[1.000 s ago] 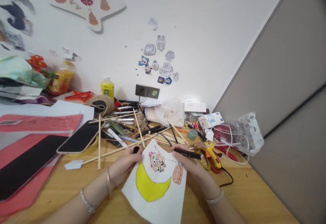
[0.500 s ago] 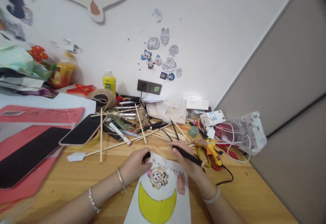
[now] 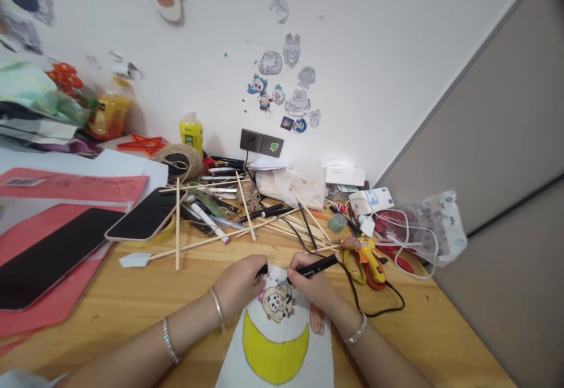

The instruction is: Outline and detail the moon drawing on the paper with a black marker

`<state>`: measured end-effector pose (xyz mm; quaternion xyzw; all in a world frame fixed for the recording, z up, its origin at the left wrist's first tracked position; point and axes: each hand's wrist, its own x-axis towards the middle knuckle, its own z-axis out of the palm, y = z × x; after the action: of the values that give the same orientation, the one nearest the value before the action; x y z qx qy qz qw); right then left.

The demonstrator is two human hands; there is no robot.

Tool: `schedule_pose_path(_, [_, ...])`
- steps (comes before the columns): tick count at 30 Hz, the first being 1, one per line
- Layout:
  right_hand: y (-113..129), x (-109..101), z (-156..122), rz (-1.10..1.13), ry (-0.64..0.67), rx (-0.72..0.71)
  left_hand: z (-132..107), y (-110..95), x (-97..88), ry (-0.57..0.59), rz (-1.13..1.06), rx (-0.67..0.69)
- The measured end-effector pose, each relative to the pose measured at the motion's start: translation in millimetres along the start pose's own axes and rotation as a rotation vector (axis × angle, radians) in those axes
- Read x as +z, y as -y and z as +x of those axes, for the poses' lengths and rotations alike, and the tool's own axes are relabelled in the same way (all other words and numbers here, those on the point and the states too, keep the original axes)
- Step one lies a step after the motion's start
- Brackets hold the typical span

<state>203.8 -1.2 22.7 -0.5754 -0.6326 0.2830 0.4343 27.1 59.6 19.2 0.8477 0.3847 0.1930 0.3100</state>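
My right hand (image 3: 314, 289) grips a black marker (image 3: 319, 266), its tip down at the upper part of a sheet of paper (image 3: 231, 370). Between the closed fingers of my left hand (image 3: 241, 282) is a small black piece that looks like the marker's cap (image 3: 263, 270); most of it is hidden. This hand rests at the sheet's upper left edge. Drawn on the paper are a yellow crescent moon (image 3: 275, 353), a little character with a pink bow (image 3: 275, 303) close to the marker tip, and a pinkish-brown figure (image 3: 316, 319) partly covered by my right wrist.
Wooden sticks (image 3: 177, 223), pens and a twine roll (image 3: 180, 161) clutter the table's back. A yellow glue gun (image 3: 370, 258) with its cord lies right of my hands. Two phones, one a black phone (image 3: 145, 214), lie left near red folders (image 3: 44, 317). A yellow bottle (image 3: 191, 132) stands by the wall.
My right hand has turned the marker over and brought its tip down to the paper, moving slightly left. The left hand keeps its place at the sheet's edge. The view has tilted slightly downward.
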Motion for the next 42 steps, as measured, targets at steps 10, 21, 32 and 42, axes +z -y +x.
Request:
schedule_pose_path(10, [-0.1,-0.4,-1.0,-0.095,0.052,0.046,-0.7,-0.6,-1.2,0.015,0.031,0.021])
schedule_pose_path(21, [0.2,0.2,-0.1,-0.121,0.068,0.027,-0.3,-0.2,-1.7,0.029,0.056,0.020])
schedule_pose_path(32, [0.9,0.8,1.1,-0.121,0.058,0.036,0.8,-4.6,-5.2,0.102,0.150,-0.013])
schedule_pose_path(42, [-4.5,1.3,0.1,-0.110,0.069,0.051,1.6,-2.6,-3.6,0.097,0.141,-0.008])
